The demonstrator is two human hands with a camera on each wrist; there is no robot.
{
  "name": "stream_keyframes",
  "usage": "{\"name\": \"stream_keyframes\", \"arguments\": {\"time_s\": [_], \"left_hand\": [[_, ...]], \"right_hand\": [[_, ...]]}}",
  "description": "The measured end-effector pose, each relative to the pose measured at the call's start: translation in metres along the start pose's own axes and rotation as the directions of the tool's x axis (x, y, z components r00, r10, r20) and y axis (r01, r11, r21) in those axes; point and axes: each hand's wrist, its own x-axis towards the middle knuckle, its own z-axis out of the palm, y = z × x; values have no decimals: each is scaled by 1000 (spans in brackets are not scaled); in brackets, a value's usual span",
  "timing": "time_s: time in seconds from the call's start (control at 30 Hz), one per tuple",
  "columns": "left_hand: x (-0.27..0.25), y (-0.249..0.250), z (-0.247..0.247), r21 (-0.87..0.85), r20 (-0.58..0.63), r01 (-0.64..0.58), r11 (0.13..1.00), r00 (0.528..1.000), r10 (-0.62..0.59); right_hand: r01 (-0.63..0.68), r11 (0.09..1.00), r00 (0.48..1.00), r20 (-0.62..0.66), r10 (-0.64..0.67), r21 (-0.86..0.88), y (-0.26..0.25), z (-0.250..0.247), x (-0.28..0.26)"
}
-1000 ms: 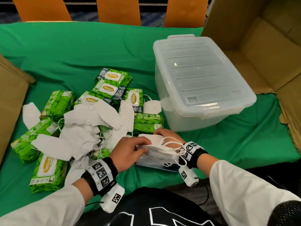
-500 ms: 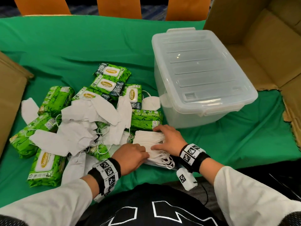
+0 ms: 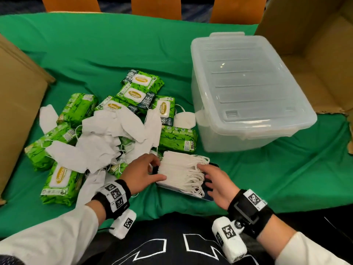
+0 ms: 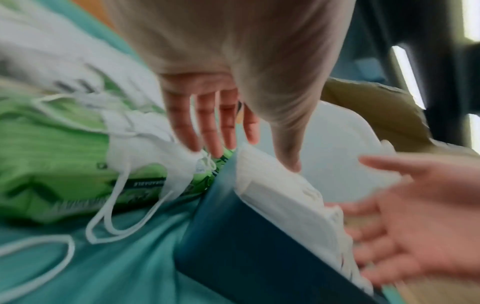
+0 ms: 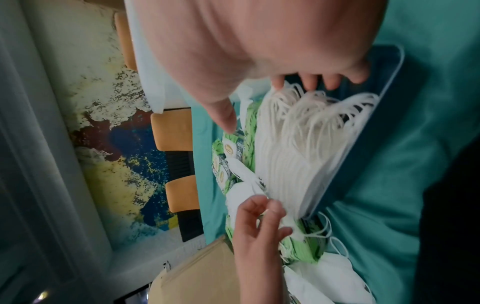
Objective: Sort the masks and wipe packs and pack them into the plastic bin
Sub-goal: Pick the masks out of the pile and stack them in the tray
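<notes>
A neat stack of white masks lies on a flat dark blue holder near the table's front edge. My left hand is at the stack's left end, fingers straight and thumb touching the top mask. My right hand is at the right end with spread fingers over the ear loops. Neither hand grips anything. Loose masks lie heaped over several green wipe packs on the left. The clear plastic bin stands behind on the right, lid on.
A green cloth covers the table. An open cardboard box stands behind the bin at right, and a cardboard flap rises at the left edge. Orange chair backs line the far side.
My right hand has come off the top of the stack and slid to its right end. My left hand has shifted to the left end, fingers straightened.
</notes>
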Motion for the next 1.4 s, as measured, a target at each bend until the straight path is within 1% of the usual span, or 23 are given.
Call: {"name": "stream_keyframes", "arguments": {"time_s": [0.03, 0.07, 0.1, 0.17, 0.23, 0.33, 0.4, 0.5, 0.63, 0.7, 0.77, 0.83, 0.9, 0.97, 1.03, 1.07, 1.13, 1.17, 1.2, 1.23, 1.3, 1.33, 1.4], "left_hand": [[-1, -1, 1, -150, 36, 103, 983, 994, -99], [-2, -1, 3, -296, 109, 199, 934, 979, -174], [-3, 1, 6, -414, 196, 278, 867, 957, -213], [-7, 10, 12, -531, 321, 377, 759, 918, -232], [-8, 13, 19, -565, 340, 413, 714, 906, -254], [-8, 10, 21, -575, 300, 420, 702, 907, -297], [-6, 7, 19, -599, 291, 422, 680, 906, -307], [-7, 1, 20, -611, 312, 431, 664, 902, -299], [-8, -8, 29, -575, 328, 405, 711, 910, -253], [-5, -10, 29, -566, 332, 388, 728, 915, -230], [-1, -8, 27, -571, 316, 377, 729, 921, -229], [5, -1, 25, -595, 258, 358, 719, 933, -251], [11, 2, 27, -582, 218, 336, 740, 942, -256], [15, 0, 30, -571, 226, 340, 747, 940, -255], [17, -4, 28, -572, 238, 356, 739, 934, -266], [19, -5, 25, -533, 210, 339, 776, 941, -266], [22, 1, 21, -324, 69, 214, 921, 977, -203], [24, 6, 21, -180, -19, 106, 978, 994, -112], [25, 14, 22, -32, -65, -3, 999, 998, 1], [27, 21, 23, 103, -66, -100, 990, 992, 107], [30, 36, 30, 317, 12, -226, 921, 972, 235], [32, 41, 36, 384, 65, -266, 884, 963, 261], [36, 41, 47, 473, 174, -309, 825, 951, 257]], "right_hand": [[-10, 999, 1000, -23, 11, 49, 5, 2, 5], [-27, 994, 998, -46, 33, 107, 8, 4, 10], [-53, 985, 996, -68, 65, 166, 12, 5, 16], [-125, 955, 989, -41, 141, 271, 17, 10, 28], [-194, 924, 981, 84, 176, 330, 20, 18, 37], [-239, 895, 963, 211, 168, 377, 20, 27, 44], [-246, 891, 957, 240, 161, 381, 17, 27, 45], [-227, 893, 963, 228, 146, 388, 17, 22, 51], [-207, 903, 962, 247, 118, 377, 19, 15, 57], [-185, 906, 969, 224, 104, 380, 20, 10, 61], [-138, 906, 984, 162, 79, 399, 20, 4, 67], [-127, 889, 986, 157, 62, 441, 21, 2, 72], [-148, 877, 985, 147, 89, 457, 20, 3, 75], [-180, 882, 982, 132, 135, 435, 20, 5, 80], [-221, 890, 973, 156, 171, 399, 18, 7, 83], [-230, 887, 969, 182, 169, 400, 18, 7, 83], [-231, 881, 962, 230, 145, 413, 18, 7, 82], [-208, 882, 966, 232, 117, 422, 19, 7, 82], [-185, 881, 970, 225, 92, 436, 20, 6, 81], [-159, 877, 974, 220, 62, 455, 22, 7, 81], [-138, 879, 974, 222, 37, 456, 23, 8, 79], [-137, 882, 973, 230, 33, 450, 23, 9, 77], [-129, 891, 973, 230, 28, 435, 21, 8, 74]]}}
